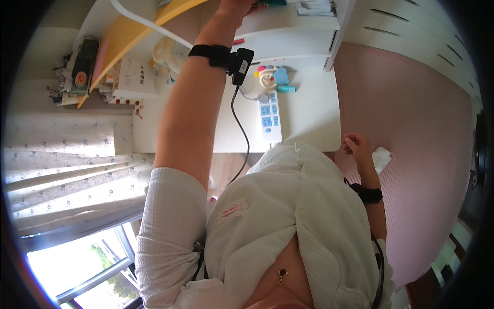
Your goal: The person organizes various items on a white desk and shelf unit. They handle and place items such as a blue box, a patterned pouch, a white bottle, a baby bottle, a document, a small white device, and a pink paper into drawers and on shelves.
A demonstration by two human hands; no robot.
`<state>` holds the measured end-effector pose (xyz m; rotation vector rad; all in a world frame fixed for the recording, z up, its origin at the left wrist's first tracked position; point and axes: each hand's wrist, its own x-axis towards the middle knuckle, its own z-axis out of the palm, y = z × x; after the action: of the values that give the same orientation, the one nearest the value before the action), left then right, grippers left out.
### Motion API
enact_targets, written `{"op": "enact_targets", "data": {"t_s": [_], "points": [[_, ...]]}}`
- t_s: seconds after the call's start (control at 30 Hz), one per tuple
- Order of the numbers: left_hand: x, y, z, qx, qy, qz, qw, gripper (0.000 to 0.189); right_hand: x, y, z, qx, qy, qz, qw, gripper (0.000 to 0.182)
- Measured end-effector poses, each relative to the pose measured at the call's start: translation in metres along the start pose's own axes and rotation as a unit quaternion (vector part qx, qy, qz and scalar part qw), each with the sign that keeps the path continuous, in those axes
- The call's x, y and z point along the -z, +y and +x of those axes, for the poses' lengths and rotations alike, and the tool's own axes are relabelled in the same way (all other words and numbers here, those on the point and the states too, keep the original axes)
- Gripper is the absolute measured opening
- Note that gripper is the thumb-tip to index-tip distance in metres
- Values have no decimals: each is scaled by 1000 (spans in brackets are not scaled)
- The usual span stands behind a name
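Note:
My left hand (240, 7) is raised to a white shelf above the desk, and the top edge of the picture cuts it off. Beside its fingers is a dark teal item (276, 2), only partly visible; whether the hand grips it is hidden. My right hand (357, 146) hangs low by the desk's right corner, fingers loosely bent, with nothing seen in it. Below my left forearm, a white power strip (271, 117) with blue sockets lies on the white desk (308, 116), a grey plug (263, 98) in it. A black strap with a small box (242, 66) circles my left wrist.
Behind the strip lie a coiled cream cable with a blue piece (281, 76) and a teal cylinder (286, 89). A white box (135, 77) stands at left under a yellow shelf board (127, 40). Papers (315, 7) rest on the upper shelf. White tissue (381, 159) lies on the pink floor (417, 127).

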<state>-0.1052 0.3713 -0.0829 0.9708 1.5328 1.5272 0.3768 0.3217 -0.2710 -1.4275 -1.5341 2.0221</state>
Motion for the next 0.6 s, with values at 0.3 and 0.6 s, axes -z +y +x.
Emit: {"op": "enact_targets", "data": {"t_s": [0.3,0.6], "points": [[18,-36,40,-309,115,578,747,38,24,38,-29,-33,100,86,991,16],[-22,-169,-250,255,-72,556,788,66,40,63,-33,-85,117,62,988,16]]}}
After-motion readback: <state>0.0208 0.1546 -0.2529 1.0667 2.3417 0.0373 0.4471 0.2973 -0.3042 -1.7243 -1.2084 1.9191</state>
